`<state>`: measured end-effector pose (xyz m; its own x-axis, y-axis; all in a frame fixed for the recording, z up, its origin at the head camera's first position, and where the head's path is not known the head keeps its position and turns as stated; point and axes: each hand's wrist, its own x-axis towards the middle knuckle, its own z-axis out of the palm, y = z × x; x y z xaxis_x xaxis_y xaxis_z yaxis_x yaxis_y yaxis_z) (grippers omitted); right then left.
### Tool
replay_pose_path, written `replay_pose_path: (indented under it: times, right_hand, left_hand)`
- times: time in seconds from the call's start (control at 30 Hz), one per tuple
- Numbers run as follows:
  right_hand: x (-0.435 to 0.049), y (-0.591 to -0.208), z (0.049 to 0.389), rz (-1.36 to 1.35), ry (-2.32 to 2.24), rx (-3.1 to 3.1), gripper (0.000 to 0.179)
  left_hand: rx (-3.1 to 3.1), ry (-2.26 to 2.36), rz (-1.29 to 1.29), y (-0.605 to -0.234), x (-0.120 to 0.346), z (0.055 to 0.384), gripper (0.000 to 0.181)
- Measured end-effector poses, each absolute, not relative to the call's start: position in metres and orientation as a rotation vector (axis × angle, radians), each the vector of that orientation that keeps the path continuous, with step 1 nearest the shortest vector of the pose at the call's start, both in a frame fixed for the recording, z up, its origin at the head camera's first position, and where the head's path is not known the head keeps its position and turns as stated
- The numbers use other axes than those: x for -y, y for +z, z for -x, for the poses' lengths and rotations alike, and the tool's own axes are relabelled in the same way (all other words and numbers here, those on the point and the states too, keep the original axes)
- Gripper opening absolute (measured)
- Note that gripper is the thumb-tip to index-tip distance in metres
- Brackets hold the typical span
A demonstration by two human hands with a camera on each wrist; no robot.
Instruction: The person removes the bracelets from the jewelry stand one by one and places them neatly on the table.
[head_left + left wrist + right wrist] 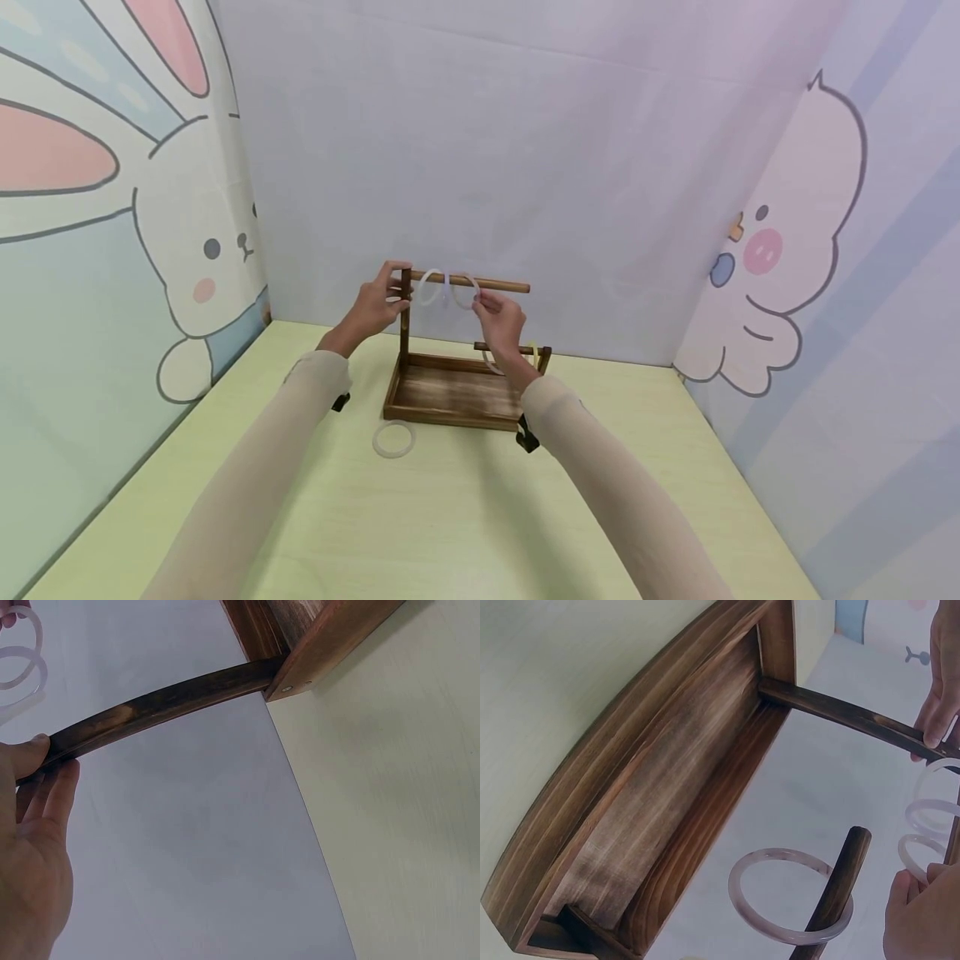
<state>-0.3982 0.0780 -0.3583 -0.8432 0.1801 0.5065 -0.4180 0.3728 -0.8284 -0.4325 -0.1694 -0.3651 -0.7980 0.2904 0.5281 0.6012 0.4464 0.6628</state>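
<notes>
My left hand (371,304) holds the top of the upright post (150,705) of a dark wooden jewellery stand, thumb on one side and fingers on the other. My right hand (501,323) pinches a pale bangle (465,292) at the upper bar (506,286). Left of that bangle, a lavender bangle (446,289) and a whitish bangle (423,289) hang on the same bar. On the shorter lower bar (844,889) hangs another pale bangle (754,919); a yellowish ring (535,354) sits near that bar's right end, partly hidden by my right wrist.
The stand's tray base (450,419) rests on the pale yellow table (420,517) near the back wall cloth (600,208). A whitish bangle (393,454) lies on the table in front of the tray's left corner. Cartoon-printed cloths hang at both sides.
</notes>
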Motion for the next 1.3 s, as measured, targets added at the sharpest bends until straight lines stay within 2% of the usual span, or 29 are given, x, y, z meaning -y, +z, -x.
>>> replay_pose_path:
  times: [0.67, 1.3]
  right_hand:
    - [-0.084, -0.357, 0.394, -0.219, 1.535, 2.12, 0.026]
    - [-0.118, -0.358, 0.39, -0.22, 1.561, 2.131, 0.03]
  left_hand:
    - [2.375, -1.294, 0.764, -0.365, 0.17, 0.433, 0.066]
    - [2.37, -1.312, 0.761, -0.364, 0.17, 0.433, 0.066]
